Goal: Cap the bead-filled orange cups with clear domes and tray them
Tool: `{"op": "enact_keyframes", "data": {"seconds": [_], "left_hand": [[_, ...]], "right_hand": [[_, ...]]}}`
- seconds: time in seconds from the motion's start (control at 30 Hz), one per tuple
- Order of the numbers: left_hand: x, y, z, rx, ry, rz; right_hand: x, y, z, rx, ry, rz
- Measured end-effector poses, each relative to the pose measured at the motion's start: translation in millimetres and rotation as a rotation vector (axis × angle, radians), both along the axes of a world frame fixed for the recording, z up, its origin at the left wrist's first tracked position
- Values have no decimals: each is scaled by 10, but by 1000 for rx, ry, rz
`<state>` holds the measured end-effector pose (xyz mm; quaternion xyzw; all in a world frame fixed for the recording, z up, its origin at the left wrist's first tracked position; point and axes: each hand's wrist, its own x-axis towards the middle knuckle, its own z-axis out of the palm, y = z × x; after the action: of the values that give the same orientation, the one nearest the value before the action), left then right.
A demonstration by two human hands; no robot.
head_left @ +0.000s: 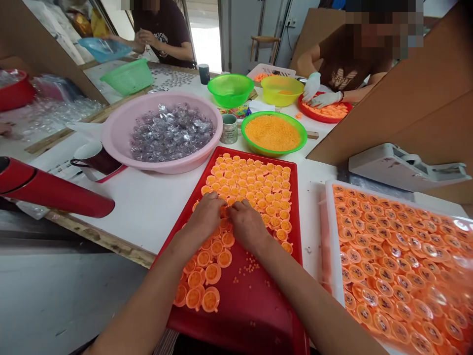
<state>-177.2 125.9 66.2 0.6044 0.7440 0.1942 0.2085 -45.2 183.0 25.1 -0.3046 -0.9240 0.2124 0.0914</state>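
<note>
A red tray [258, 301] lies before me, with many small orange toy cups on saucers [210, 299] set in rows. Yellow-orange bits fill the cups. My left hand [207, 214] and my right hand [247, 222] meet over the middle of the tray, fingers bent and pinched together. Between their fingertips shows a small orange cup [223, 212], partly hidden by the fingers. Loose orange beads [251, 266] are scattered on the tray floor below my right hand.
Beyond the tray stand a green bowl of orange beads [273, 132], a pink basin of clear plastic pieces [118, 135] and a mug [229, 129]. A red flask [55, 190] lies left. A white crate of orange cups [328, 236] stands right. Two people work across the table.
</note>
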Motion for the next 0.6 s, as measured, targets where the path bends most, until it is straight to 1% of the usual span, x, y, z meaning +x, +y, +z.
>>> {"op": "enact_keyframes", "data": {"seconds": [0.1, 0.2, 0.27, 0.37, 0.43, 0.5, 0.57, 0.6], "left_hand": [[9, -9, 24, -15, 6, -42], [15, -42, 59, -41, 8, -80], [31, -117, 88, -63, 1, -118], [109, -332, 118, -110, 19, -178], [200, -503, 111, -172, 92, -199], [309, -649, 86, -225, 164, -195], [420, -743, 59, -239, 197, -169], [474, -771, 48, -239, 208, -158]], "right_hand": [[10, 4, -1, -31, 24, -9], [110, 33, 24, -87, 94, -94], [278, 36, 63, -137, 159, -180], [653, -42, 136, -230, 238, -284], [911, -164, 168, -390, 297, -339], [1114, -328, 174, -629, 365, -408], [1239, -496, 159, -852, 430, -485], [1277, -570, 149, -927, 454, -512]]}}
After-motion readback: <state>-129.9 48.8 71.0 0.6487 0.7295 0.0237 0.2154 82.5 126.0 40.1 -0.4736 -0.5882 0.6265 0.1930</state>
